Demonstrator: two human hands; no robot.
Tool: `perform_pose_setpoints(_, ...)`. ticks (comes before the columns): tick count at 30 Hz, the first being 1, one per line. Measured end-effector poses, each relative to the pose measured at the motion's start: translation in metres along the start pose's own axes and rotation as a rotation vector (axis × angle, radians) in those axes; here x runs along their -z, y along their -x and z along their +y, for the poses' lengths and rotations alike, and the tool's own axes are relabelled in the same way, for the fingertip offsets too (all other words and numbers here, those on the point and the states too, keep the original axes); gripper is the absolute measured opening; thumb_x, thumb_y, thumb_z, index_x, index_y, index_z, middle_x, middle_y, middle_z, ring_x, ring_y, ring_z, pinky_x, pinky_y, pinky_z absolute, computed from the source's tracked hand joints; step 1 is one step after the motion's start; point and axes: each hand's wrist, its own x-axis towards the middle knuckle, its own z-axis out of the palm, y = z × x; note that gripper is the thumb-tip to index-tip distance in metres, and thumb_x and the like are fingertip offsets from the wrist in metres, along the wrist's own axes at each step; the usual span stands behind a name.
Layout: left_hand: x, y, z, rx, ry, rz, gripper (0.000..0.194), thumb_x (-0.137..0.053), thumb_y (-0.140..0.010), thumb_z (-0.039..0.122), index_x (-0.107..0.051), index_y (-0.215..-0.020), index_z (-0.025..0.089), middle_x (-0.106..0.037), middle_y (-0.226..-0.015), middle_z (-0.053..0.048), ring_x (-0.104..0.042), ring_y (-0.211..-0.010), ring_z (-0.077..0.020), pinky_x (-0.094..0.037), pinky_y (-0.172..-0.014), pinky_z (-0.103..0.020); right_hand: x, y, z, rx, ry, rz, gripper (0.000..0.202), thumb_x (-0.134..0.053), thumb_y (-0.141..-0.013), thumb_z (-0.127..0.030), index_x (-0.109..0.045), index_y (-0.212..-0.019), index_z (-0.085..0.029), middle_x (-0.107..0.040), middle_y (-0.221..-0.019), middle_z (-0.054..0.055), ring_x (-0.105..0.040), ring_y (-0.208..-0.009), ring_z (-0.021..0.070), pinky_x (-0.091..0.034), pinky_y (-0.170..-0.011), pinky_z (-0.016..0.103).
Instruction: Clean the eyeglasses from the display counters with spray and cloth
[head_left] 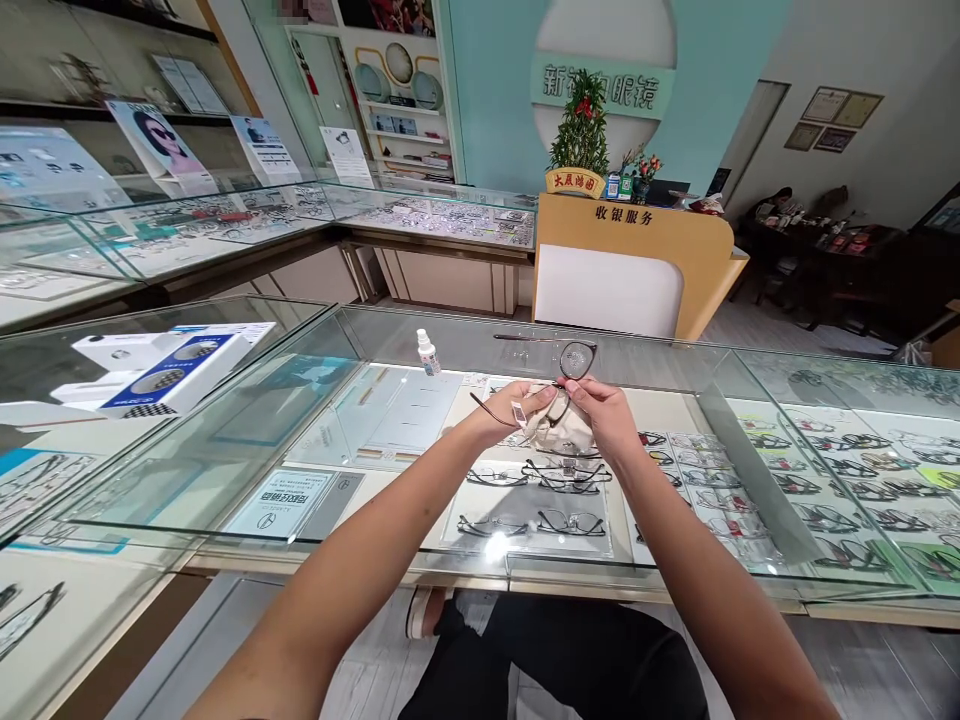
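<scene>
Both hands meet above the glass display case, holding one pair of dark-rimmed eyeglasses [577, 360] turned on a slant. My left hand [510, 408] has its fingers closed on the near side of the frame, and a small white tag hangs by its wrist. My right hand [600, 402] pinches the frame near the middle, just under the far lens. One temple reaches out to the upper left, the other lies over my left wrist. A pale cloth [562, 432] shows between and below the hands; which hand holds it I cannot tell.
A small white bottle [427, 352] stands on the glass counter [405, 325], left of the hands. Open white and blue boxes [169, 375] lie farther left. Rows of eyeglasses [570, 522] show under the glass. Beyond is a yellow cashier desk [630, 240] with plants.
</scene>
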Motion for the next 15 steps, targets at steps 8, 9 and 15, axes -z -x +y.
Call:
perform_pose_setpoints(8,-0.0080,-0.0020,-0.0052,0.029,0.175,0.012,0.053,-0.101,-0.059,0.048,-0.072,-0.083,0.011,-0.064,-0.073,-0.001,-0.054,-0.064,-0.0103,-0.037,-0.060,-0.023,-0.0017,0.0003,0.0009,0.047,0.086,-0.060,0.035,-0.088,-0.074,-0.060,-0.085,-0.079,-0.025,-0.067,-0.089,0.003,-0.062,-0.089,0.0205,-0.051,-0.083,0.036)
perform_pose_setpoints(9,-0.0083,-0.0022,-0.0057,0.038,0.194,0.016,0.054,-0.102,-0.057,0.045,-0.073,-0.086,0.010,-0.065,-0.076,-0.002,-0.056,-0.066,-0.0106,-0.039,-0.062,-0.023,-0.0021,0.0005,0.0008,0.047,0.094,-0.066,0.036,-0.088,-0.074,-0.060,-0.086,-0.081,-0.025,-0.066,-0.087,0.003,-0.061,-0.087,0.0197,-0.050,-0.081,0.035)
perform_pose_setpoints(15,-0.0073,0.0019,-0.0009,0.052,0.238,-0.090,0.061,-0.104,-0.055,0.031,-0.074,-0.104,0.011,-0.068,-0.087,-0.003,-0.061,-0.074,-0.0114,-0.045,-0.071,-0.023,-0.0025,0.0005,-0.0011,0.019,0.011,-0.056,0.035,-0.088,-0.075,-0.057,-0.087,-0.086,-0.024,-0.066,-0.086,0.002,-0.059,-0.085,0.0183,-0.049,-0.082,0.034)
